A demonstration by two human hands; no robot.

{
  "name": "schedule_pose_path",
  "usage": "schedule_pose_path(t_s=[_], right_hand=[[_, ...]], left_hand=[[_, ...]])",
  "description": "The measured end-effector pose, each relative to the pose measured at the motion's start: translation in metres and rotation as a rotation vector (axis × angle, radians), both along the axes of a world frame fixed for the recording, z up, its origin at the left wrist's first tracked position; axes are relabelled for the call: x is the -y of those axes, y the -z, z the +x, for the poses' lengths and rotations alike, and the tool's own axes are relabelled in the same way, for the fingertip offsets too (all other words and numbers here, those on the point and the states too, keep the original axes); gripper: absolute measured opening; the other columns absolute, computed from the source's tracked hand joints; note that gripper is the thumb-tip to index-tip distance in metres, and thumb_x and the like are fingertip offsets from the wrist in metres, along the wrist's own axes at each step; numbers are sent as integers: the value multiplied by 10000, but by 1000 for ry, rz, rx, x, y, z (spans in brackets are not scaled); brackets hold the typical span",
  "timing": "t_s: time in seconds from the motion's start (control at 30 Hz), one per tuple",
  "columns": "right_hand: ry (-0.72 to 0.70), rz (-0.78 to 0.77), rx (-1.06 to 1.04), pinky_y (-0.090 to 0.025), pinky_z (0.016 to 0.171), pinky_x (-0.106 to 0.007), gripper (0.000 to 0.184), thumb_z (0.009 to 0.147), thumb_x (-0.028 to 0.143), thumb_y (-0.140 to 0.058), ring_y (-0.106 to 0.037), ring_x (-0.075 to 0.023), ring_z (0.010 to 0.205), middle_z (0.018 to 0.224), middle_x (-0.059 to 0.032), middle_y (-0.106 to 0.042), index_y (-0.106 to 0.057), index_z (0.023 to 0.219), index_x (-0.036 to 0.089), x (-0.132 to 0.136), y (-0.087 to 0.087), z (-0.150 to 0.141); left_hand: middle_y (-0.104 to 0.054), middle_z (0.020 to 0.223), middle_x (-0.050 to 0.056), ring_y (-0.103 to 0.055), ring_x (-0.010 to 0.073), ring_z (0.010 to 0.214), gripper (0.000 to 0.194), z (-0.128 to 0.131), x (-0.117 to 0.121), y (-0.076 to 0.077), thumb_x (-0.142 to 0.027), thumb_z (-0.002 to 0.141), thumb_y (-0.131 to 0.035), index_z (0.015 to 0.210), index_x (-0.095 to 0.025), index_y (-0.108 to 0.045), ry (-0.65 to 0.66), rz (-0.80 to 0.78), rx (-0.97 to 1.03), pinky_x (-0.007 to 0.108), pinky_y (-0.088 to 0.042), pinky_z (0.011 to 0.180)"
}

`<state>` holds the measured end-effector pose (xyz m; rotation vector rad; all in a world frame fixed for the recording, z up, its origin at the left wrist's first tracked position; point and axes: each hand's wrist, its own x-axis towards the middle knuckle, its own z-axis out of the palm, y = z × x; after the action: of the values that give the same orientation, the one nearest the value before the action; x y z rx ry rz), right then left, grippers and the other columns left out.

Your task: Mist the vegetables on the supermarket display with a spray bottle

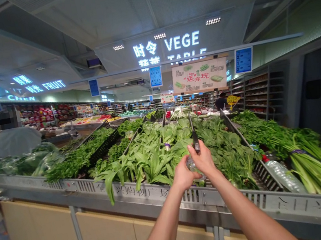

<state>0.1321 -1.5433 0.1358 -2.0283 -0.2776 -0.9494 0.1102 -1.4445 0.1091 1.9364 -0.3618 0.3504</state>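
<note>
Both my hands are together over the front edge of a vegetable display. My left hand (183,174) is closed around the lower part of a clear bottle (191,164) with a dark top, which looks like a spray bottle. My right hand (203,158) is wrapped round its upper part, thumb near the black top (196,142). My fingers hide much of the bottle. Just behind lie long-leaved greens (146,162) and, to the right, darker leafy greens (224,146). A purple-and-white band (167,146) shows among the leaves.
Grey crate fronts (97,185) line the stand's edge. On the right, a red-capped plastic bottle (285,174) lies beside bundled celery (314,167). Bagged greens (28,162) are at the left, where a person (15,141) stands. Another person (221,101) is farther back.
</note>
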Motion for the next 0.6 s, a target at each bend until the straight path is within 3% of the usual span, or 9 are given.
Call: schedule_pose_path(t_s=[0.23, 0.6], right_hand=[[98, -53, -59, -355, 545, -264, 348, 738, 492, -357, -522, -172, 612, 664, -31, -572, -501, 822, 186, 3, -6, 1], [-19, 2, -21, -394, 609, -277, 385, 725, 491, -388, -534, -173, 679, 766, -50, -589, -501, 916, 176, 5, -9, 4]], left_hand=[[-579, 996, 54, -528, 198, 871, 765, 1, 2, -4, -128, 387, -731, 1100, -144, -454, -13, 7, -17, 265, -417, 755], [-573, 1010, 64, -531, 202, 866, 769, 6, 5, -5, -125, 394, -727, 1110, -154, -448, -18, -2, -10, 282, -416, 761]])
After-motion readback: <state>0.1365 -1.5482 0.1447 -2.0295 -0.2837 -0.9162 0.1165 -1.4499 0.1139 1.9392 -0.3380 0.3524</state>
